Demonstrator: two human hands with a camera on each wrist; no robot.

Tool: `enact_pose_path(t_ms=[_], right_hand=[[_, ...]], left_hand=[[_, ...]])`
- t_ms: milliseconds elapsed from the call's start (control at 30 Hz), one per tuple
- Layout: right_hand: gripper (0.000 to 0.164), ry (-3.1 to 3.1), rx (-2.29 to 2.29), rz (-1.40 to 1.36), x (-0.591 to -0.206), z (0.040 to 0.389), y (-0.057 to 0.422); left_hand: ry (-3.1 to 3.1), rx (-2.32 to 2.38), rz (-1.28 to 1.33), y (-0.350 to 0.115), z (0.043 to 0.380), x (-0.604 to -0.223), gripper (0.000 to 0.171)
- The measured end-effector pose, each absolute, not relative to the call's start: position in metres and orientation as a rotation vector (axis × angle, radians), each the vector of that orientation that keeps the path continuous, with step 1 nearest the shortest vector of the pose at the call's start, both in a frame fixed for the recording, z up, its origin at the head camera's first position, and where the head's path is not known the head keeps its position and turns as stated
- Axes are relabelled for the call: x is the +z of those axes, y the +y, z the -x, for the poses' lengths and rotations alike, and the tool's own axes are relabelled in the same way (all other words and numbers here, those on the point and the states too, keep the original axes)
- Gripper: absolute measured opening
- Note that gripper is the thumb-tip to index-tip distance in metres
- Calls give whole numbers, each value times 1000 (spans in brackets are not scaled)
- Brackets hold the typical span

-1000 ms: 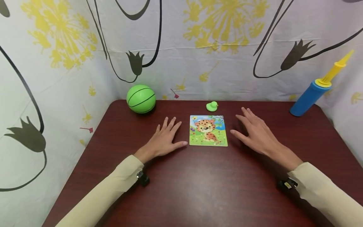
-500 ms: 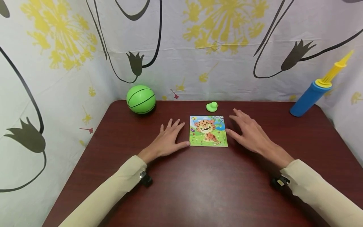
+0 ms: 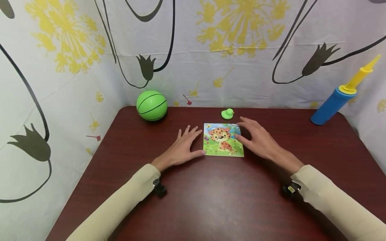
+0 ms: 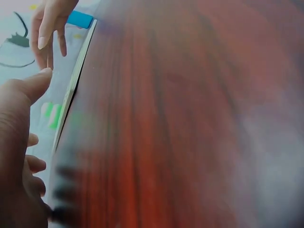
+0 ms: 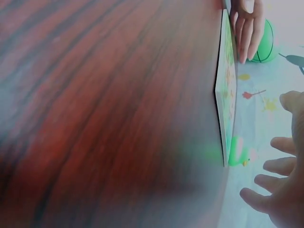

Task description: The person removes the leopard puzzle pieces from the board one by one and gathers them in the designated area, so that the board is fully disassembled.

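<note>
Moved: right hand and left hand, both inward to the board; a second ago we saw each stop short of it, and now the right one reaches over its right edge.
Board: flat on the table, between the two hands; we see it keep its place against the duck.
Print: a spotted cub sitting on green, with blue above, across the board's face.
Left hand: fingers spread apart beside the board's left edge, thumb tip at its near left corner; whether it touches, we cannot tell.
Right hand: thumb and fingers apart above the board's right side; the right wrist view shows us a gap between them and the board.
Duck: green, small, just beyond the board's far edge.
Ball: green with black lines, beyond the board and to its left.
Pump: blue with a yellow top, well to the right of the board.
Sleeves: cream, nearer us than the board, with black cameras at the cuffs.
Cloth: white with yellow and dark flowers, upright behind the board.
</note>
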State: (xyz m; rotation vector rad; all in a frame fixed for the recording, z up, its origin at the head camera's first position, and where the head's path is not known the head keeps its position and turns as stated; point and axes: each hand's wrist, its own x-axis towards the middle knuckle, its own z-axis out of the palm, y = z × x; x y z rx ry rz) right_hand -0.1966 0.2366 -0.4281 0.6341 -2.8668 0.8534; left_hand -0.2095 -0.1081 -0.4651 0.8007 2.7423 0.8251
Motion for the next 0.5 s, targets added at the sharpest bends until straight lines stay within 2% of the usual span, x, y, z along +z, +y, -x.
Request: enact_pose_path(t_ms=[500], right_hand=[[47, -2784, 1093, -704, -441, 214, 219]], left_hand=[[2808, 721, -864, -98, 227, -478, 98]])
